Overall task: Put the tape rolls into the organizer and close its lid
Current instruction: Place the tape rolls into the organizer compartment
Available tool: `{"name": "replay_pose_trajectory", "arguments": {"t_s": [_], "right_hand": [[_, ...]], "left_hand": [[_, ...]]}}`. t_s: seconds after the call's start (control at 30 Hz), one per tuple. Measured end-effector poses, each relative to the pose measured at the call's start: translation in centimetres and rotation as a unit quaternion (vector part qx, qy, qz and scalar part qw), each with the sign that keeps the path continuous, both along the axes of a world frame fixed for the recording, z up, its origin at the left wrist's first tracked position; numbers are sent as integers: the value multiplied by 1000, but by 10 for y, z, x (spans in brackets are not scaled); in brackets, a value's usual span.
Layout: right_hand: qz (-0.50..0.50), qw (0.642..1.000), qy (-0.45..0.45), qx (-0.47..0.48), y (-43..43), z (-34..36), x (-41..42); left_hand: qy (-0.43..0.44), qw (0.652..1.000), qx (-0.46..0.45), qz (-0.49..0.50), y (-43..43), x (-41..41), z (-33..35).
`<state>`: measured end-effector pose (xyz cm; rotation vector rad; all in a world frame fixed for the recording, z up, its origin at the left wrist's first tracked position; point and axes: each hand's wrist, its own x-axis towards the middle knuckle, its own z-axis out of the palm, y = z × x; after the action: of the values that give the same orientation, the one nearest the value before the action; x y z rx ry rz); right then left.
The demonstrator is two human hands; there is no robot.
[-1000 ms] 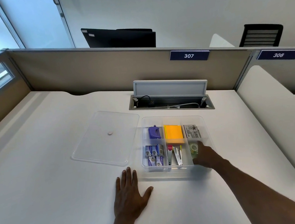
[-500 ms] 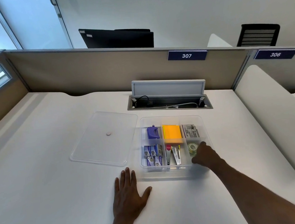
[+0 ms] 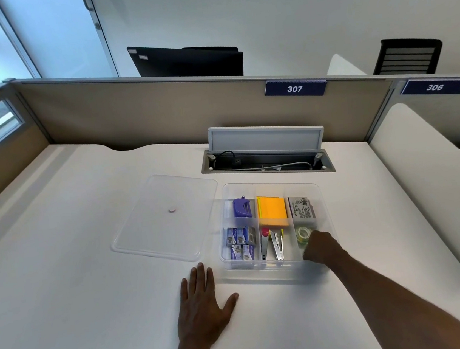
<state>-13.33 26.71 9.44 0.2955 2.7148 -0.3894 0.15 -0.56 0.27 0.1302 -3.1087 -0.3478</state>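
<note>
A clear plastic organizer point(image 3: 324, 206) with several compartments stands on the white desk. A greenish clear tape roll point(image 3: 303, 234) lies in its front right compartment. My right hand point(image 3: 321, 245) reaches into that compartment from the front, fingers curled down just behind the roll; what the fingers hold, if anything, is hidden. The clear lid point(image 3: 168, 218) lies flat on the desk to the left of the organizer, apart from it. My left hand point(image 3: 202, 306) rests flat on the desk, fingers spread, in front of the organizer's left corner.
The other compartments hold a purple item point(image 3: 242, 208), yellow sticky notes point(image 3: 272, 211), staple boxes point(image 3: 240, 242), staple removers point(image 3: 272, 244) and a printed box point(image 3: 301, 207). An open cable tray point(image 3: 267, 164) lies behind the organizer. Partition walls point(image 3: 158, 110) border the desk.
My right hand has drawn back a little toward the organizer's front edge, uncovering more of the tape roll. The left hand has stayed flat on the desk.
</note>
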Motion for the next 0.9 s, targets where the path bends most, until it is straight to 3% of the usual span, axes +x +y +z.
{"name": "replay_pose_trajectory", "arguments": {"t_s": [0.9], "right_hand": [[-13,998,58,-2,-6,-6,4]], "left_hand": [[-3,1000,1,-1,1,1,3]]}}
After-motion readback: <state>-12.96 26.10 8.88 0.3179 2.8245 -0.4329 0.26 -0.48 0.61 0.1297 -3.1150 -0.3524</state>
